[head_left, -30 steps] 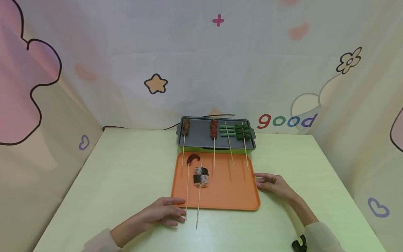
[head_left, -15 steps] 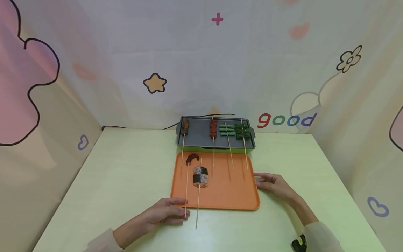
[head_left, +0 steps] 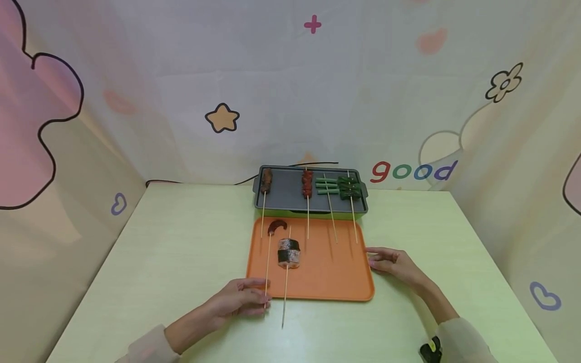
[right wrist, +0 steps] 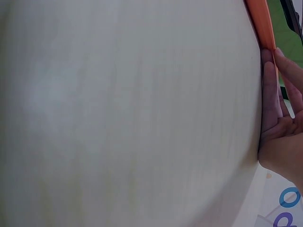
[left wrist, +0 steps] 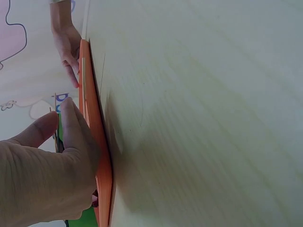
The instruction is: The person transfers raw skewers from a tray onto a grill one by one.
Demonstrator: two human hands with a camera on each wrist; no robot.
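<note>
In the head view, my left hand (head_left: 242, 300) is at the near left corner of the orange tray (head_left: 331, 282), fingers and thumb about the lower stick of a skewer with a curled dark brown piece (head_left: 276, 227). To its right lies a skewer with a thick pale and black-banded piece (head_left: 288, 253), its stick reaching past the tray's near edge. My right hand (head_left: 397, 264) pinches the tray's right edge; in the right wrist view the thumb and fingers (right wrist: 270, 90) sit on either side of the tray rim (right wrist: 261, 23). The left wrist view shows my left thumb (left wrist: 40, 130) and index finger apart.
Behind the tray stands a green grill with a grey plate (head_left: 286, 194). On it lie a brown meat skewer (head_left: 266, 181), a red one (head_left: 307, 184), a green stalk skewer (head_left: 328, 185) and a leafy one (head_left: 348, 188), their sticks overhanging the tray.
My left hand has moved slightly up and closed its fingers about the brown skewer's stick, whose lower end has shifted up and left. The right hand stays at the tray's edge.
</note>
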